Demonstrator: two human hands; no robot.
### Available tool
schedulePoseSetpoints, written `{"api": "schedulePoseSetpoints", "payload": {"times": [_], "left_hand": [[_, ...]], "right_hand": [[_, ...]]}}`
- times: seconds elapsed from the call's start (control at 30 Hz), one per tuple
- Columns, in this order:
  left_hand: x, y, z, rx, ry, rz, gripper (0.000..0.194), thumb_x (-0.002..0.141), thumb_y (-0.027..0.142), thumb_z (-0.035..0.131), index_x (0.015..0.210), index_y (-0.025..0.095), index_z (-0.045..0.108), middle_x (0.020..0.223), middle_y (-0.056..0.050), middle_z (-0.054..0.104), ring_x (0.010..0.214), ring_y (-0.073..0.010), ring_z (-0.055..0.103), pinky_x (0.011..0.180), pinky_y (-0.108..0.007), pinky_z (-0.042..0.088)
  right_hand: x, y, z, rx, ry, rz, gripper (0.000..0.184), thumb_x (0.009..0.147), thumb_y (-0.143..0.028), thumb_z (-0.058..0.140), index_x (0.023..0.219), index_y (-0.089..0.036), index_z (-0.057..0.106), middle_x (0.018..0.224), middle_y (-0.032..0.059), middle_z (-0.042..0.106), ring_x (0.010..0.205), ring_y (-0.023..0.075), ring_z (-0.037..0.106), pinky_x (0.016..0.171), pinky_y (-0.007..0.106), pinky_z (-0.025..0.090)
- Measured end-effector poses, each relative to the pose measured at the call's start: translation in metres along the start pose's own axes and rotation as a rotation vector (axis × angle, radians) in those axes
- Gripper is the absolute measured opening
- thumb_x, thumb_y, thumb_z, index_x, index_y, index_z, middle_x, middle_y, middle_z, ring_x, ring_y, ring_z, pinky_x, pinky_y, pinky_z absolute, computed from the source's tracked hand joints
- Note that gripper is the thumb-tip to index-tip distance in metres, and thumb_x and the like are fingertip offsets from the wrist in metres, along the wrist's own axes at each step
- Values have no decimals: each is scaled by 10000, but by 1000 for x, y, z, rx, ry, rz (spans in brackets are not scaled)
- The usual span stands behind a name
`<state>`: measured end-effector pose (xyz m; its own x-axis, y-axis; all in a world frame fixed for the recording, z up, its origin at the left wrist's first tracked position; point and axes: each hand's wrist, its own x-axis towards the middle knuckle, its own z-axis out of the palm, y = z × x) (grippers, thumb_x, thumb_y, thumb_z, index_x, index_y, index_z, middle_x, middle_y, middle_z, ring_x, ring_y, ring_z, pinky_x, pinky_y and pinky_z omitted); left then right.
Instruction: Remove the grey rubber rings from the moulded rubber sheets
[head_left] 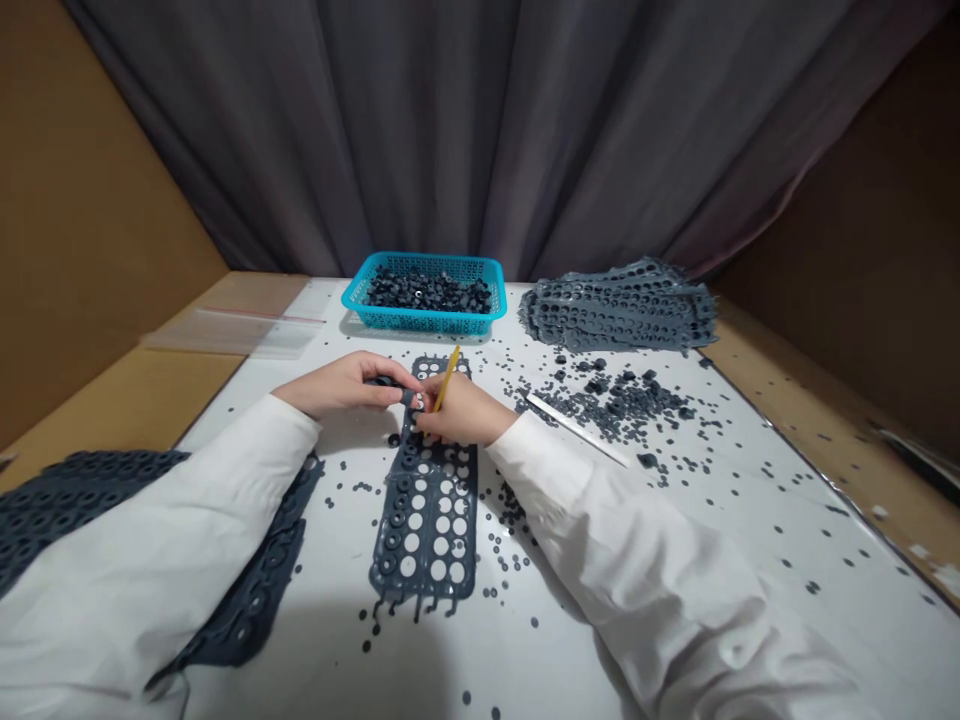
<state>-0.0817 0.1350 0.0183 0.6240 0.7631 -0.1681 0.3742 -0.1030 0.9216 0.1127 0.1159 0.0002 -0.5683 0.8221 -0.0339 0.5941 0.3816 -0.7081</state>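
A dark grey rubber sheet (427, 530) with rows of round holes lies on the table; along its left side, several rings still sit in place. Above its upper part, my left hand (352, 385) is closed on small dark rubber rings (386, 381), partly hidden by the fingers. My right hand (465, 410) pinches a thin yellow stick (448, 375), tilted, with its upper end showing above the fingers. The fingertips of both hands meet around a small dark piece. What the stick's lower end touches is hidden.
A blue basket (426, 322) of small dark parts stands at the back. Punched sheets (619, 310) are piled behind right; more ringed sheets (255, 600) lie under my left sleeve. Dark bits (630, 400), a white stick (577, 430) and clear plastic bags (240, 325) lie about.
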Motion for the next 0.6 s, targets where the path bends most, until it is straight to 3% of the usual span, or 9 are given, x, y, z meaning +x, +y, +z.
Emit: {"api": "schedulePoseSetpoints", "payload": {"times": [0.2,0.3,0.47,0.53,0.6], "left_hand": [[-2,-4,4,-279,4,-60,323,670,391,701,890,155,686,666,-28,613,447,-45,358,407,-179,258],[0,-3,7,-291,60,-58,347,666,399,697,912,154,676,732,-40,626,462,-46,364,415,-182,266],[17,10,0,130,169,-85,309,713,366,632,932,154,686,746,-29,643,517,-76,438,473,-195,337],[32,17,-14,255,169,-83,297,700,347,632,920,158,697,718,-23,647,528,-90,460,485,-201,352],[51,21,-33,262,278,-74,299,695,331,626,936,168,695,723,-22,654,520,-94,466,487,-208,365]], "right_hand": [[0,0,0,8,17,-2,113,622,-149,555,595,-173,448,533,-33,514,531,99,491,499,203,321],[0,0,-1,-5,7,3,138,617,-149,558,574,-175,430,519,-36,498,538,101,490,509,204,328],[2,1,-2,8,-5,17,137,624,-166,559,564,-176,436,538,-28,519,565,105,507,522,201,342],[2,2,-2,15,-21,33,133,625,-172,551,563,-178,433,525,-31,516,548,101,500,505,197,335],[3,3,-2,22,-46,52,137,625,-180,546,562,-180,424,517,-34,514,535,96,493,493,193,330]]}}
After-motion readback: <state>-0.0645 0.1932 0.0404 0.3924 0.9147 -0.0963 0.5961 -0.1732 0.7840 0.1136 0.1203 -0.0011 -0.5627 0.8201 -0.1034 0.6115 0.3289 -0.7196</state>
